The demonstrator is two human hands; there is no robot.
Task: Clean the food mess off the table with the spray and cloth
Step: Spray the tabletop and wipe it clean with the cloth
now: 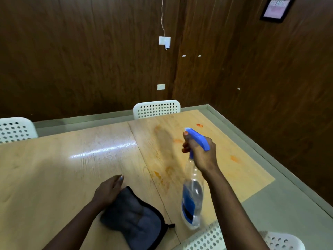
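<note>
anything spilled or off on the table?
Yes. Orange food smears streak the right half of the table, with a redder blob near the far edge. Right hand holds the spray bottle above them.

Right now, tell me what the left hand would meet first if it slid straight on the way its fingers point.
Probably just bare table. The left hand, resting on the cloth, points up-right toward the orange smears, likely first; depth is unclear.

From my remote feed, the only lettering is on a framed poster (275, 7) high on the wood wall, too blurred and cropped to read; the spray bottle (191, 201) label shows no legible text.
</note>
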